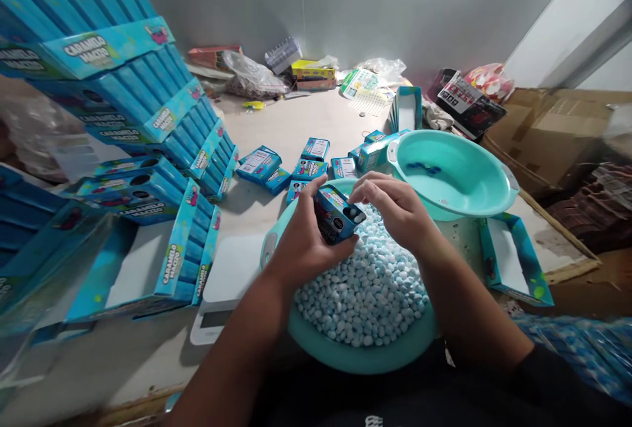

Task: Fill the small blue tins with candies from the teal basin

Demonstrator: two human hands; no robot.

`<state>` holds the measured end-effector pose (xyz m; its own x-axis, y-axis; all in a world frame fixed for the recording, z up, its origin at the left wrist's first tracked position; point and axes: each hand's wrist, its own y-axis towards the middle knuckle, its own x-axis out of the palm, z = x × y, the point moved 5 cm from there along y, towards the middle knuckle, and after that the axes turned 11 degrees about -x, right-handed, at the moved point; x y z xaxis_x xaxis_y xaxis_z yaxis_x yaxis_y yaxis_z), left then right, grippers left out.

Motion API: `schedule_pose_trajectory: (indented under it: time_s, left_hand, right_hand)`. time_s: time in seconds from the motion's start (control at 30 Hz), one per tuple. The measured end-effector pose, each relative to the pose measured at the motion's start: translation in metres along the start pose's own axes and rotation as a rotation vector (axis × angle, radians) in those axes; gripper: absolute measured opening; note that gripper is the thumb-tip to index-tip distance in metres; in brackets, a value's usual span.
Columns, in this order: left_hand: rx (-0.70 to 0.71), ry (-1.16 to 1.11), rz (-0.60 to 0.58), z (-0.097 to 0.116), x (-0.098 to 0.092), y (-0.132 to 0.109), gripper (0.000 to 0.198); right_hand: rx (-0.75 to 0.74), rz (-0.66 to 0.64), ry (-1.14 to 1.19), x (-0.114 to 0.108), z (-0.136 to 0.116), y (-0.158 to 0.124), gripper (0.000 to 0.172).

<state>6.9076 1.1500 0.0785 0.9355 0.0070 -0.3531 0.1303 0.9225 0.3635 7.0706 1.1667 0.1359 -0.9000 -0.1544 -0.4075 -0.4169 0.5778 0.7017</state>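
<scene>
My left hand (301,243) is closed around a small blue candy box (336,214), held over a teal basin (345,351) heaped with pale blue and white candies (363,295). The box's open end points right and shows a few candies inside. My right hand (397,210) is just right of the box, fingers curled and pinched near its opening; what they hold is too small to see. Several small blue boxes (309,167) lie on the table beyond the basin.
A second teal basin (498,200), almost empty, sits at right. Stacks of blue display cartons (148,118) rise at left, with an open carton (148,269) below. A white scale (224,295) sits left of the basin. An empty tray carton (513,262) lies right; clutter lines the far wall.
</scene>
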Motion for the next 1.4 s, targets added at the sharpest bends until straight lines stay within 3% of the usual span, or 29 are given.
schedule_pose_trajectory:
  time_s: [0.2, 0.37, 0.53, 0.73, 0.83, 0.9, 1.03, 1.13, 1.2, 1.3, 1.4]
  left_hand:
    - [-0.041, 0.024, 0.036, -0.001, -0.002, 0.000, 0.098]
    - [-0.041, 0.040, 0.024, 0.000, -0.002, 0.000, 0.097]
    - [-0.054, -0.005, 0.033, -0.003, -0.002, 0.001, 0.099]
    - [-0.023, 0.041, 0.070, -0.001, -0.005, 0.001, 0.098]
    - [-0.009, 0.107, 0.098, 0.004, -0.007, 0.000, 0.093]
    - [-0.010, 0.127, 0.105, 0.006, -0.008, 0.000, 0.092]
    - [0.002, 0.118, 0.100, 0.005, -0.007, 0.000, 0.091]
    - [-0.005, 0.092, 0.111, 0.000, -0.007, 0.001, 0.097]
    - [0.003, 0.087, 0.160, -0.001, -0.010, 0.001, 0.099]
    - [0.029, 0.073, 0.283, -0.001, -0.015, 0.003, 0.097]
    - [0.007, 0.032, 0.350, -0.001, -0.019, 0.005, 0.098]
  right_hand:
    - [0.104, -0.187, 0.157, 0.005, 0.010, -0.006, 0.024]
    - [0.308, -0.037, 0.422, 0.011, 0.024, -0.009, 0.037]
    - [0.373, 0.044, 0.291, 0.008, 0.033, -0.008, 0.040]
    - [0.346, 0.027, -0.056, -0.005, 0.044, -0.011, 0.036]
    - [0.294, -0.021, 0.075, 0.001, 0.035, -0.009, 0.036]
    - [0.341, -0.053, 0.194, 0.008, 0.029, -0.010, 0.039]
    - [0.464, -0.009, 0.288, 0.015, 0.030, -0.011, 0.061]
    - [0.516, 0.018, 0.184, 0.012, 0.044, -0.013, 0.046]
    - [0.531, 0.010, 0.027, 0.006, 0.054, -0.014, 0.046]
    - [0.478, -0.258, -0.202, 0.005, 0.059, -0.018, 0.047]
    - [0.415, -0.607, -0.333, 0.011, 0.051, -0.027, 0.081]
